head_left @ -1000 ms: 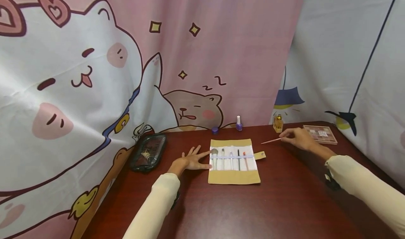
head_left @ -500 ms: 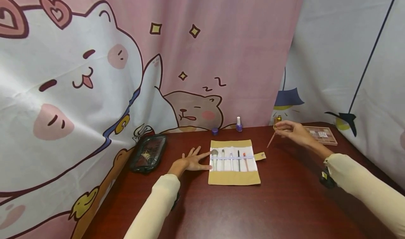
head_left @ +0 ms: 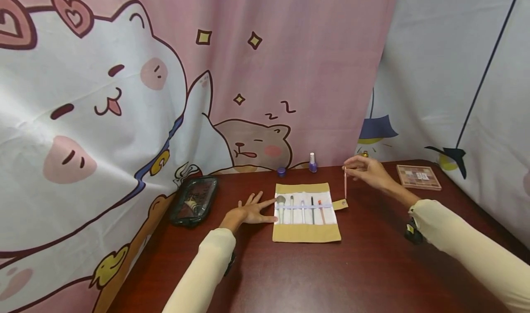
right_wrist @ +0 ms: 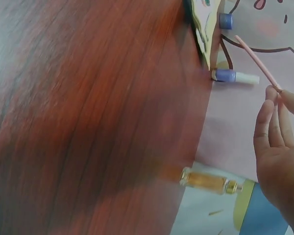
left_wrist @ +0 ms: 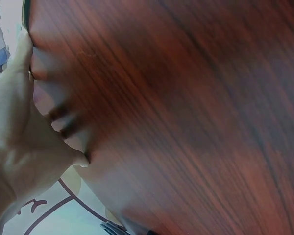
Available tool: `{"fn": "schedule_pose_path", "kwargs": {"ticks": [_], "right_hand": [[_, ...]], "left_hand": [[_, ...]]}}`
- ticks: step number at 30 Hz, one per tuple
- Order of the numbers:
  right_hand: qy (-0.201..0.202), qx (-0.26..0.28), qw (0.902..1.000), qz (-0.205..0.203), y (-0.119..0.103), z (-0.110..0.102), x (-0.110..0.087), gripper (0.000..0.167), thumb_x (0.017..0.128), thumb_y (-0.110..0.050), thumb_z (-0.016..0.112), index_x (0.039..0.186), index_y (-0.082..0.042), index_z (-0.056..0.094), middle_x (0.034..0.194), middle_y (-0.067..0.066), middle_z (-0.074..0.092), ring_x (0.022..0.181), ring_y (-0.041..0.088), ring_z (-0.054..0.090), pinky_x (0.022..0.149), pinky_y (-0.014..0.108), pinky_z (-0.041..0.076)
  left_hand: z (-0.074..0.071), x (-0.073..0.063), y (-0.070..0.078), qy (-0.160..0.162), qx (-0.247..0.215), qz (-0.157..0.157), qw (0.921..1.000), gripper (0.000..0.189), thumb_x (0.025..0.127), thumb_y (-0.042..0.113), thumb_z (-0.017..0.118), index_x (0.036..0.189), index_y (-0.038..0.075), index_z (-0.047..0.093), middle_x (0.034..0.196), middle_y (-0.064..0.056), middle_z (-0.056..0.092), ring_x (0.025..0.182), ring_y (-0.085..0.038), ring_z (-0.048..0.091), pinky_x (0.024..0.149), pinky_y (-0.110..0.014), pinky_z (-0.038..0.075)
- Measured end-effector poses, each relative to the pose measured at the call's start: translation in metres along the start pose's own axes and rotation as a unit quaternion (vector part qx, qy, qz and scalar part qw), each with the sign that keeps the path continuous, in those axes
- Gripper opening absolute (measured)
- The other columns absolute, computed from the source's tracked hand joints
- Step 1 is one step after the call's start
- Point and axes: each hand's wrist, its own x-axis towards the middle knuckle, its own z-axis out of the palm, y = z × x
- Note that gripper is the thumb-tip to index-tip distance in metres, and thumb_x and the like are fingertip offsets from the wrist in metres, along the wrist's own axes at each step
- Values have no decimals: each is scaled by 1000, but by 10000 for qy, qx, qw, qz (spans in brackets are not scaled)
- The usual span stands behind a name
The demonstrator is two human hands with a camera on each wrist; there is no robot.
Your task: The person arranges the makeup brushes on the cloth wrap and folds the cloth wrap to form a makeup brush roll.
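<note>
A tan brush roll [head_left: 306,233] lies unfolded on the table, with several makeup brushes upright in its white inner slots. The spread fingers of my left hand [head_left: 250,209] rest at its left edge, thumb and index finger overlapping the border. My right hand [head_left: 370,172] pinches a slim pink makeup brush [head_left: 345,184] between thumb and fingertips. Held by one end, the brush points down beside the roll's snap tab [head_left: 340,204]; the fingers hide its upper end. In the right wrist view, the brush [right_wrist: 257,61] shows as a plain pink rod extending from the fingertips.
Along the back stand a purple jar [head_left: 281,171], a nail polish bottle [head_left: 312,162] and a perfume bottle [right_wrist: 206,181], mostly behind the right hand in the head view. A makeup palette [head_left: 419,177] lies back right, a black-edged clear pouch [head_left: 194,200] at left.
My right hand has moved left toward the roll, and the pink makeup brush has swung from nearly level to pointing down. My left hand has stayed in place.
</note>
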Motion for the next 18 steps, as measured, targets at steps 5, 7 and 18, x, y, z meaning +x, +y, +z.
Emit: {"fn": "schedule_pose_path", "kwargs": {"ticks": [5, 7, 18], "right_hand": [[-170, -182, 9997, 90, -5, 12, 5, 23, 98, -7, 72, 117, 6, 73, 110, 22, 75, 89, 21, 76, 71, 35, 62], [-250, -210, 9993, 178, -6, 17, 7, 24, 99, -8, 72, 119, 6, 73, 111, 22, 76, 87, 16, 75, 70, 31, 61], [-410, -200, 9983, 354, -10, 34, 13, 28, 99, -11, 72, 122, 5, 73, 117, 25, 73, 90, 22, 75, 75, 39, 61]], "left_hand": [[-1, -2, 1, 3, -23, 35, 10000, 78, 98, 67, 54, 165, 39, 25, 174, -11, 6, 160, -38, 2, 119, -72, 7], [-1, -3, 1, -3, -15, 49, 10000, 78, 98, 67, 54, 165, 39, 25, 175, -11, 5, 160, -38, 1, 119, -72, 7], [-1, -1, 1, 50, 82, 49, 9999, 78, 99, 66, 54, 165, 39, 26, 174, -13, 7, 159, -38, 3, 118, -73, 9]]}}
